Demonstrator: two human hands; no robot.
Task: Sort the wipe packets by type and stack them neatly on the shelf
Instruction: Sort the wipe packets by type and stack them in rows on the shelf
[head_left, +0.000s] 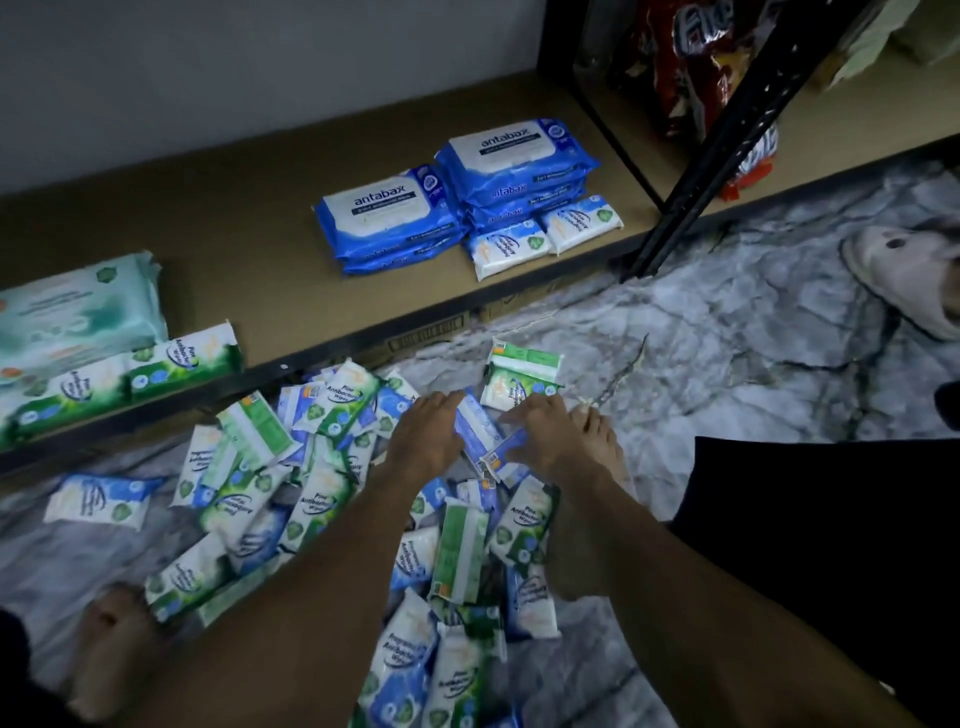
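Now, hands: left hand (428, 434) and right hand (543, 434) are gripping blue packets (480, 439) with curled fingers, on the floor just in front of the shelf (260, 249).
Risk: the pile (322, 499) is lying loose, so green packets may be getting dragged along, mixing types.
Shelf count: two antabax stacks (457, 208), two blue-white packets (540, 234) and two green pine packets (124, 374) are sitting there.
Pile count: packets are overlapping, too many to tell.

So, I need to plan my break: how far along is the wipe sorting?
Early. Done: antabax packs stacked on the shelf, two small white packets before them, green packets far left. In hand: left hand and right hand hold blue packets. Left: most of the mixed pile on the floor.
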